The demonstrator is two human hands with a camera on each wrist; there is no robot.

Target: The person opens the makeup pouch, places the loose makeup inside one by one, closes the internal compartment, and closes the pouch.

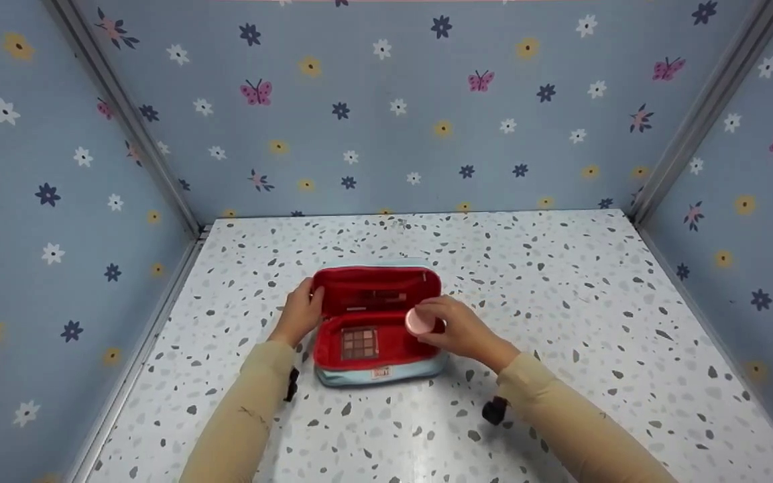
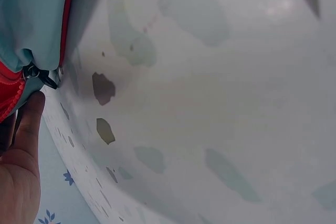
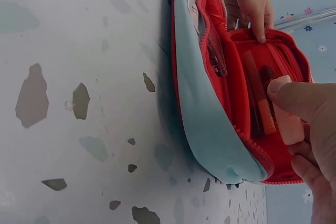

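A light-blue makeup bag [image 1: 413, 370] with red lining lies unzipped on the table, its lid raised at the back. My left hand [image 1: 298, 314] grips the lid's left edge, thumb on the inside. In my right hand [image 1: 465, 330] a round pale-pink compact [image 1: 420, 321] is pinched between thumb and fingers, above the right part of the bag. An eyeshadow palette [image 1: 359, 343] lies in the bottom compartment. Slim stick-shaped items [image 3: 261, 98] sit against the lid's lining. The left wrist view has only part of the left hand [image 2: 22, 169] beside the bag's zipper pull [image 2: 41, 75].
The white speckled tabletop [image 1: 560, 288] surrounds the bag. Blue walls with flowers and butterflies [image 1: 386, 121] enclose it at the back and both sides, with metal rails [image 1: 138, 134] at the corners.
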